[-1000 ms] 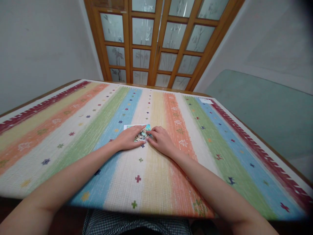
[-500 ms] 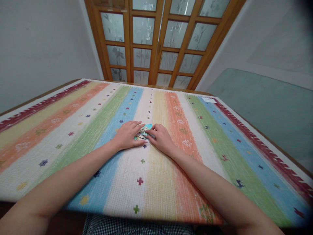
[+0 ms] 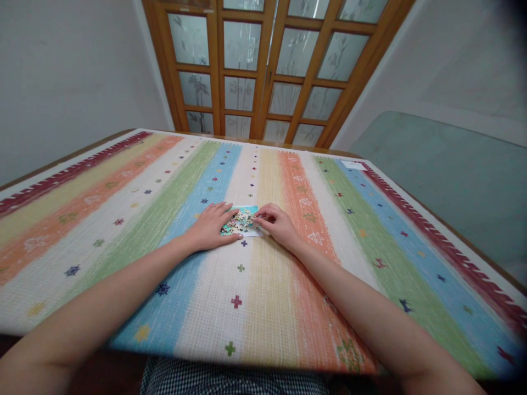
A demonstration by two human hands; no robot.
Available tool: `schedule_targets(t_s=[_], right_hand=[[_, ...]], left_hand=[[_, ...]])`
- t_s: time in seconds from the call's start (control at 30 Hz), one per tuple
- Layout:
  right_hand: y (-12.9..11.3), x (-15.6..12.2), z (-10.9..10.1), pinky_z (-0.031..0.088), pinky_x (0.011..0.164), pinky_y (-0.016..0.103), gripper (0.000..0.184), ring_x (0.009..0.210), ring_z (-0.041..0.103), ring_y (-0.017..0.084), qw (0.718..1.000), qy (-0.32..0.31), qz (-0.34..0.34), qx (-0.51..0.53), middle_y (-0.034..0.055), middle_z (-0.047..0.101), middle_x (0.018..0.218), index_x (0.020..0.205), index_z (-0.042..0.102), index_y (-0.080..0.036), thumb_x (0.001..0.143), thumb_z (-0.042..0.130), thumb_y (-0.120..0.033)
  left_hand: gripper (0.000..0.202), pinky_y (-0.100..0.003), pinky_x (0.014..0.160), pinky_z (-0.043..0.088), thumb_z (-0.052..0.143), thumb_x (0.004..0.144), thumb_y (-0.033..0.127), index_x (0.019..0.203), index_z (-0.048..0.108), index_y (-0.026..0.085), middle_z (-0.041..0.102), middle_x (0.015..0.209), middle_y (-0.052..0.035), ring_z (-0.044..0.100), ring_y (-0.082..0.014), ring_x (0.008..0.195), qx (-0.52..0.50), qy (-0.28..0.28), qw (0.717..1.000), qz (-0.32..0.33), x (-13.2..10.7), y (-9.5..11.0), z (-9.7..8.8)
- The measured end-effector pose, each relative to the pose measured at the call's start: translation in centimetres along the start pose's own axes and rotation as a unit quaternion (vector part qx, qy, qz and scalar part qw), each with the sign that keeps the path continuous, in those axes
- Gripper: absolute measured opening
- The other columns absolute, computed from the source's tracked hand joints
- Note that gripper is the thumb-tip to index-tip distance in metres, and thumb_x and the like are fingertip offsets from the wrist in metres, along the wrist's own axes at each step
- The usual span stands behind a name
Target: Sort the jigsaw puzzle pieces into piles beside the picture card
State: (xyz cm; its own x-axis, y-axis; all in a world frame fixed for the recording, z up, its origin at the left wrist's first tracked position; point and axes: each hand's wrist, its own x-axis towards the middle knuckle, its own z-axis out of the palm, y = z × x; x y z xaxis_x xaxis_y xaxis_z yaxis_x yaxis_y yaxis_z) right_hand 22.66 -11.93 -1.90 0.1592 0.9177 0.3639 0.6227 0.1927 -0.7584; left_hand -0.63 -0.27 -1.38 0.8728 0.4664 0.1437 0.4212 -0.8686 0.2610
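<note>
A small teal card (image 3: 249, 210) lies on the striped tablecloth (image 3: 123, 219) in the middle of the table. On the card sits a little heap of jigsaw pieces (image 3: 239, 221). My left hand (image 3: 211, 226) rests flat at the card's left edge, fingers stretched out and touching the heap. My right hand (image 3: 278, 224) sits at the card's right edge with its fingertips pinched together on a piece at the heap's rim. The card's left part is hidden under my left hand.
The tablecloth covers the wooden table to its edges. A small white label (image 3: 353, 164) lies at the far right corner. A wooden glass-paned door (image 3: 263, 66) stands behind the table. A pale green glass surface (image 3: 444, 181) is on the right.
Both hands have drawn slightly apart, so more of the card and the heap of pieces shows between them. My right fingertips have closed into a pinch at the heap.
</note>
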Motion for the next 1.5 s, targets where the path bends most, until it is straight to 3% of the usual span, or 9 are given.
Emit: schedule_targets(t_s=[0.13,0.3,0.57,0.77,0.97,1.13,1.27,1.4,1.5], right_hand=[[0.2,0.3,0.0,0.050,0.082,0.034,0.026,0.086,0.065,0.020,0.999,-0.022,0.001,-0.028,0.0058,0.072,0.086,0.089,0.079,-0.020,0.094,0.070,-0.044],[-0.3,0.4,-0.1,0.048,0.091,0.036,0.026,0.090,0.067,0.020,0.996,-0.048,-0.021,-0.074,0.0054,0.076,0.088,0.094,0.083,-0.022,0.099,0.064,-0.040],[0.0,0.3,-0.1,0.050,0.085,0.034,0.030,0.089,0.067,0.020,0.999,-0.016,0.010,0.032,0.0069,0.076,0.089,0.087,0.081,-0.020,0.095,0.066,-0.045],[-0.1,-0.2,-0.2,0.048,0.074,0.033,0.041,0.081,0.065,0.020,0.989,0.044,0.082,0.115,0.0075,0.076,0.089,0.087,0.081,-0.020,0.085,0.071,-0.059],[-0.4,-1.5,-1.3,0.047,0.074,0.034,0.036,0.081,0.061,0.020,0.991,0.090,0.088,0.051,0.0071,0.068,0.085,0.078,0.079,-0.021,0.084,0.073,-0.057],[0.5,-2.0,-3.3,0.046,0.078,0.035,0.029,0.086,0.064,0.022,0.988,0.041,0.151,-0.008,0.0085,0.070,0.089,0.083,0.082,-0.021,0.085,0.071,-0.048],[1.3,-2.0,-5.7,0.039,0.066,0.033,0.031,0.070,0.058,0.018,0.979,-0.012,0.198,-0.040,0.0055,0.069,0.079,0.080,0.082,-0.020,0.085,0.069,-0.047],[2.0,-2.1,-7.0,0.030,0.058,0.032,0.036,0.056,0.046,0.015,0.975,-0.035,0.209,-0.071,0.0006,0.057,0.059,0.073,0.079,-0.019,0.088,0.065,-0.049],[2.4,-2.1,-7.0,0.033,0.061,0.032,0.033,0.061,0.052,0.017,0.975,-0.035,0.194,-0.102,0.0020,0.062,0.063,0.074,0.078,-0.019,0.089,0.065,-0.045]], left_hand=[[0.085,-0.061,0.129,0.022,0.051,0.091,0.081,0.156,0.048,0.026,0.042,0.166,-0.0135,0.033,-0.0373,0.156,0.003,0.003,1.000,0.001,0.1,0.3,0.1],[0.085,-0.061,0.129,0.022,0.051,0.092,0.080,0.155,0.049,0.024,0.041,0.166,-0.0139,0.033,-0.0374,0.156,0.006,0.006,1.000,0.004,0.0,0.2,0.3],[0.082,-0.060,0.129,0.023,0.051,0.094,0.077,0.156,0.049,0.023,0.040,0.167,-0.0135,0.033,-0.0366,0.156,0.016,-0.002,1.000,0.004,-0.1,0.2,0.0],[0.080,-0.057,0.130,0.020,0.049,0.096,0.075,0.157,0.047,0.023,0.038,0.168,-0.0120,0.031,-0.0338,0.157,0.017,-0.009,1.000,0.000,-0.3,0.5,-0.2],[0.080,-0.055,0.131,0.019,0.049,0.097,0.074,0.159,0.044,0.023,0.035,0.170,-0.0121,0.029,-0.0327,0.158,0.018,-0.016,1.000,-0.006,-0.4,0.7,-0.4],[0.079,-0.055,0.131,0.020,0.050,0.098,0.072,0.158,0.045,0.022,0.035,0.169,-0.0133,0.030,-0.0328,0.158,0.024,-0.018,1.000,-0.009,-0.5,0.8,-0.5],[0.078,-0.055,0.131,0.019,0.047,0.099,0.073,0.158,0.044,0.023,0.035,0.170,-0.0116,0.029,-0.0319,0.158,0.027,-0.018,0.999,-0.003,-0.6,0.5,-0.3],[0.078,-0.056,0.131,0.020,0.046,0.099,0.074,0.159,0.044,0.024,0.035,0.170,-0.0115,0.029,-0.0324,0.158,0.030,-0.019,0.999,0.000,-0.5,0.5,-0.2],[0.077,-0.057,0.130,0.021,0.046,0.099,0.072,0.159,0.044,0.023,0.036,0.169,-0.0120,0.031,-0.0332,0.157,0.033,-0.021,0.999,0.002,-0.4,0.6,-0.4]])
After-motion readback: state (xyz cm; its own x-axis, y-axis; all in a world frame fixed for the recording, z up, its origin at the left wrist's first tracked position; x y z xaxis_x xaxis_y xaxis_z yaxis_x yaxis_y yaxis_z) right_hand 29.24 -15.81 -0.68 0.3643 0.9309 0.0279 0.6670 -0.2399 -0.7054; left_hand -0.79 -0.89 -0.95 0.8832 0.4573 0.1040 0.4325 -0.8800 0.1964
